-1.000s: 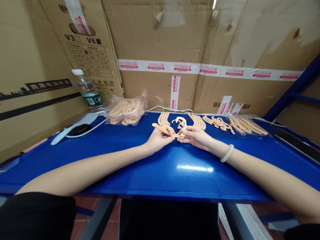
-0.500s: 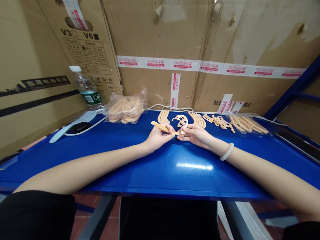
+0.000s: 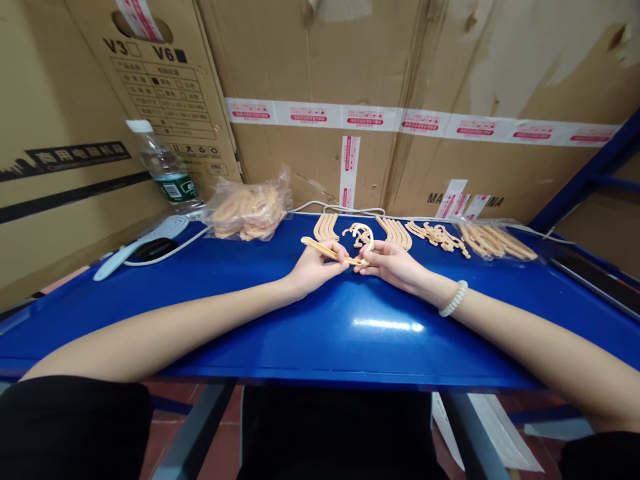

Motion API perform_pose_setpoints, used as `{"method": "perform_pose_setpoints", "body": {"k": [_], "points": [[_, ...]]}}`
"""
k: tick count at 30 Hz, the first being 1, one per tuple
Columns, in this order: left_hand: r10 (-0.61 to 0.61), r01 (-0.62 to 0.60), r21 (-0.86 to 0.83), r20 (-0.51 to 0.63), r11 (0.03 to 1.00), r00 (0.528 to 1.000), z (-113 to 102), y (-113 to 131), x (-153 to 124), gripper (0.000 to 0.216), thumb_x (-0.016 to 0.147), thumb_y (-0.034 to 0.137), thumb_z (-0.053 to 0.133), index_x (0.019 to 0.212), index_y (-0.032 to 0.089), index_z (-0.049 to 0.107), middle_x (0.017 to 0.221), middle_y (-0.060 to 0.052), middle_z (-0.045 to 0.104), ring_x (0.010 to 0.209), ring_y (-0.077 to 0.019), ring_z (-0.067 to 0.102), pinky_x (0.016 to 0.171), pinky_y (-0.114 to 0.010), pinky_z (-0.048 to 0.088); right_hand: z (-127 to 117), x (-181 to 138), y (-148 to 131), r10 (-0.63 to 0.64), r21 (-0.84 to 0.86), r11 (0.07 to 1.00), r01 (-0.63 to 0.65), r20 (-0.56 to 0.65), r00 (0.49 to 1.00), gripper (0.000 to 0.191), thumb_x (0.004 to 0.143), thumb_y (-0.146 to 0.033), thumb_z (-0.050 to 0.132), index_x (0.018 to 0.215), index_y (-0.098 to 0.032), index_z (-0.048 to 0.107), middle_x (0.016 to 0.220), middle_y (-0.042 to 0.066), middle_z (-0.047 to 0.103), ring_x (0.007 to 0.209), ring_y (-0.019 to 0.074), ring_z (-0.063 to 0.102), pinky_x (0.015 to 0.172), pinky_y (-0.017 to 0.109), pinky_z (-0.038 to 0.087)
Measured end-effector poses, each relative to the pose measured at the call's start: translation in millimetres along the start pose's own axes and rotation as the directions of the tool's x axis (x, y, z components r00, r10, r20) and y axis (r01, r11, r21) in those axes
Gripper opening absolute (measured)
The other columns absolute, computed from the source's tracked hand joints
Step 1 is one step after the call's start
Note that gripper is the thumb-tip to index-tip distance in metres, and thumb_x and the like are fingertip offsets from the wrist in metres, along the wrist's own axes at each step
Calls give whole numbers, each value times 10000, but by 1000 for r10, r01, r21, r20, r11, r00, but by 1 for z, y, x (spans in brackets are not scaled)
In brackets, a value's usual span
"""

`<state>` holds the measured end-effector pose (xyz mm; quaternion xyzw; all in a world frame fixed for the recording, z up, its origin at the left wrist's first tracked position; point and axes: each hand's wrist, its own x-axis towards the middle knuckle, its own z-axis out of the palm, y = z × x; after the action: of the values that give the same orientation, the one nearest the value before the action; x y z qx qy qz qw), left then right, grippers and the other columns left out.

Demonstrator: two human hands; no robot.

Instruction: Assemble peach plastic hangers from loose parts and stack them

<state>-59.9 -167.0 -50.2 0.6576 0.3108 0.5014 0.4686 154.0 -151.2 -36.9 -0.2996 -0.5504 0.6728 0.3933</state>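
My left hand [image 3: 317, 268] is closed on a long, slightly curved beige strip [image 3: 319, 247], which looks like a plastic hanger arm and slants down towards the right. My right hand [image 3: 395, 265] pinches a beige hook-shaped piece [image 3: 371, 235], its curve rising above the fingers. The strip's lower end meets the base of the hook between my fingertips; whether they are joined I cannot tell. Just behind the hands lie several small beige pieces [image 3: 358, 239], partly hidden by the hook.
Curved beige strips lie in a left row [image 3: 327, 227] and a right row [image 3: 395, 233]. Small hooked parts [image 3: 435, 237] and bagged strips [image 3: 495, 241] are further right, near a phone [image 3: 597, 280]. A bag of parts [image 3: 247, 210], bottle [image 3: 173, 180] and hairbrush [image 3: 143, 243] stand left.
The view has tilted and shifted slightly. Both hands keep their hold on the strip and the hook piece, with hardly any movement between them.
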Motion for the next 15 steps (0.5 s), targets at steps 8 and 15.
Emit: {"method": "perform_pose_setpoints", "body": {"k": [8, 15], "points": [[-22, 22, -14, 32, 1000, 999, 0, -1, 0, 241, 716, 268, 803, 726, 170, 582, 830, -34, 692, 843, -189, 681, 844, -338, 522, 5, 0, 4, -71, -69, 995, 67, -50, 996, 354, 684, -327, 938, 797, -171, 641, 757, 51, 710, 751, 205, 725, 583, 252, 499], [-21, 21, -7, 54, 1000, 998, -1, 1, 0, 233, 710, 256, 789, 711, 170, 572, 818, -28, 687, 819, -174, 668, 820, -317, 511, 11, -2, 9, -138, -164, 979, 118, -111, 984, 297, 720, -285, 861, 795, -187, 591, 731, 46, 704, 690, 185, 697, 564, 253, 458]]}}
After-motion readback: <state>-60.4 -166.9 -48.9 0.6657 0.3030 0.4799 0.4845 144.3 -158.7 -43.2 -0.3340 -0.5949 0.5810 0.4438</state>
